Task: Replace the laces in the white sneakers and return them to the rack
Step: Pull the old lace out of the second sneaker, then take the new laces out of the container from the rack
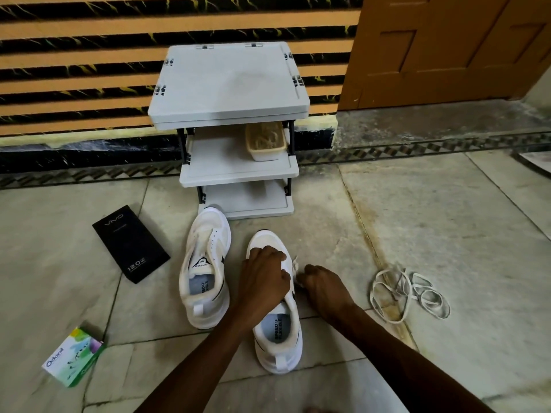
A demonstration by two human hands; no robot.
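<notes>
Lacing under way on the floor (447, 219): the person's left hand (264, 278), fingers curled down over the eyelet area, grips the right-side sneaker (278, 332), prob. to pin it flat so it won't skid. The right hand (323, 289), closed tight just beside it at the shoe's outer edge, pinches a short white lace end (295, 262). Which eyelet it's at can't be told, as the hands hide the shoe's front. The other sneaker (205, 263) sits just left of the left hand, toe fwd, close beside its mate, no lace visible in its eyelets, tongue w/ black logo exposed. It looks parked there to await its turn. Both are white mesh w/ black side trim, cream-tinged panels, heel pull tabs and printed insoles. A tangle of loose laces (408, 293) lies to the right of the right hand, apparently set aside. The grey three-shelf rack (229, 81) stands ahead of both hands, against the wall, a basket (265, 141) on its middle shelf. Left of the left hand: a black box (131, 244); nearer the person, a green box (73, 356).
</notes>
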